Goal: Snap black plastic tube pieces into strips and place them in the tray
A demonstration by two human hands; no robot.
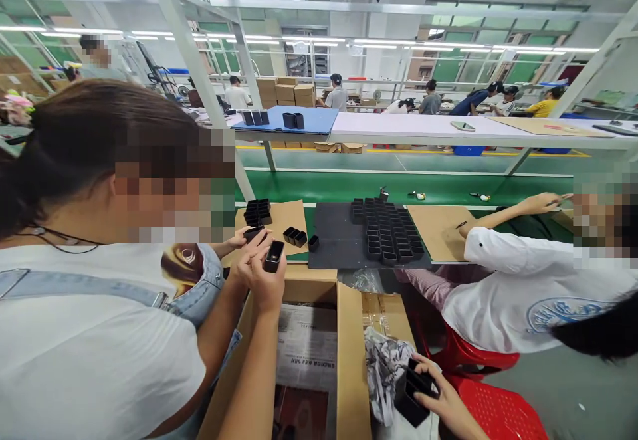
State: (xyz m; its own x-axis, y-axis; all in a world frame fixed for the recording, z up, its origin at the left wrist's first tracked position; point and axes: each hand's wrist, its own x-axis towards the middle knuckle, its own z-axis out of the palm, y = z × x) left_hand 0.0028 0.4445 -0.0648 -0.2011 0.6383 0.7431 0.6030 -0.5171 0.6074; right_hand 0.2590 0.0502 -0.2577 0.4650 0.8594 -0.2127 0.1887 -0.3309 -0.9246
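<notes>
My left hand (pixel 266 286) is closed around a small black rectangular case (pixel 274 256), its open end facing up towards me. Low on the right, my right hand (pixel 438 390) grips black rectangular cases (pixel 411 405), seemingly two side by side. Close by my left hand, a co-worker's hands (pixel 240 239) hold another black case (pixel 252 233). Below my hands stands an open cardboard box (pixel 349 333) with printed paper (pixel 306 343) inside. Crumpled grey-white material (pixel 381 367) lies just left of my right hand.
Many black cases (pixel 391 230) stand in rows on a dark mat (pixel 333 234). More cases (pixel 258 212) are stacked on cardboard at the left. A co-worker in white (pixel 528 287) sits at the right, by red stools (pixel 498 413). A shelf (pixel 399 125) crosses above the green bench.
</notes>
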